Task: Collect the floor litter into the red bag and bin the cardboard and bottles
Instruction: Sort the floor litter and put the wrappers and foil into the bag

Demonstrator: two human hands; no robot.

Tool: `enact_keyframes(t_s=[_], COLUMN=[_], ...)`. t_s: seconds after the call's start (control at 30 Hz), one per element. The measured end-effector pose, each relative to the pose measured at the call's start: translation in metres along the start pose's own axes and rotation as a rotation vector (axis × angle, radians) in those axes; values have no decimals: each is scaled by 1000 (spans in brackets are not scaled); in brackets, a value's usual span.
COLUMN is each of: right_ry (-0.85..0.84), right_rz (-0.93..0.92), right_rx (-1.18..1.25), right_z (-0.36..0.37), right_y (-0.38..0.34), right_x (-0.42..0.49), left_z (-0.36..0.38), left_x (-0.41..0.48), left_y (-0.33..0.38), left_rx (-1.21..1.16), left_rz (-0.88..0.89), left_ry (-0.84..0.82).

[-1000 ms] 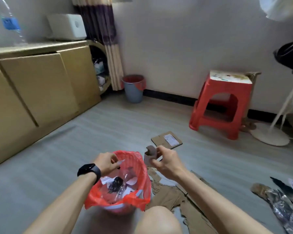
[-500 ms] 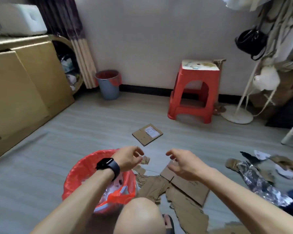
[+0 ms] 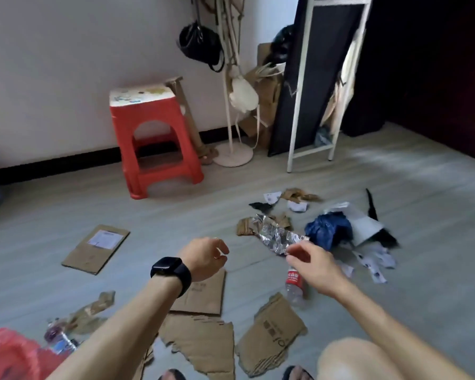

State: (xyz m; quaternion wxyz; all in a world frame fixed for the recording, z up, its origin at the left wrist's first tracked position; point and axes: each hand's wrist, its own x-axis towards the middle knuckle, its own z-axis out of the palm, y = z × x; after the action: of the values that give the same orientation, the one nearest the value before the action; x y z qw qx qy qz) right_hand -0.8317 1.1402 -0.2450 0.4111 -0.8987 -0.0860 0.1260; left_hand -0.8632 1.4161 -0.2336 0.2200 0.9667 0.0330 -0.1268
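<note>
The red bag (image 3: 8, 352) sits at the bottom left corner, partly cut off. My left hand (image 3: 205, 257), with a black watch on the wrist, hovers empty above torn cardboard (image 3: 203, 338), fingers loosely curled. My right hand (image 3: 313, 263) reaches toward a crumpled silver foil wrapper (image 3: 276, 237), fingertips right at its near end; whether they touch it is unclear. A clear bottle with a red label (image 3: 294, 283) lies under that hand. A second crushed bottle (image 3: 56, 337) lies beside the bag. A flat cardboard piece with a white label (image 3: 96, 248) lies at the left.
A pile of litter lies at the right: blue crumpled plastic (image 3: 328, 231), white paper scraps (image 3: 373, 261), brown paper bits (image 3: 299, 194). A red stool (image 3: 151, 138) stands by the wall, beside a white coat stand (image 3: 231, 154) and a white-framed rack (image 3: 310, 105).
The view has swung right, away from the bag. My left hand has let go of the bag rim, and my right hand has moved out toward the silver foil.
</note>
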Motion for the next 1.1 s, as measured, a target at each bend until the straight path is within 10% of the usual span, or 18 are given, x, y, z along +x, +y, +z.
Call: enact_keyframes(t_s=[0.5,1.0,1.1], right_ry=[-1,-239,-77], right_rz=[613,557,504], right_rx=[-61,-631,-689], right_z=[40,35,58], right_y=[271,364,364], right_x=[23,153,124], left_z=[214,286,302], left_x=[143,336,338], left_y=[55,42,22], left_rx=[47,157,213], left_rz=[30,117,147], left_ry=[-400,-212,-277])
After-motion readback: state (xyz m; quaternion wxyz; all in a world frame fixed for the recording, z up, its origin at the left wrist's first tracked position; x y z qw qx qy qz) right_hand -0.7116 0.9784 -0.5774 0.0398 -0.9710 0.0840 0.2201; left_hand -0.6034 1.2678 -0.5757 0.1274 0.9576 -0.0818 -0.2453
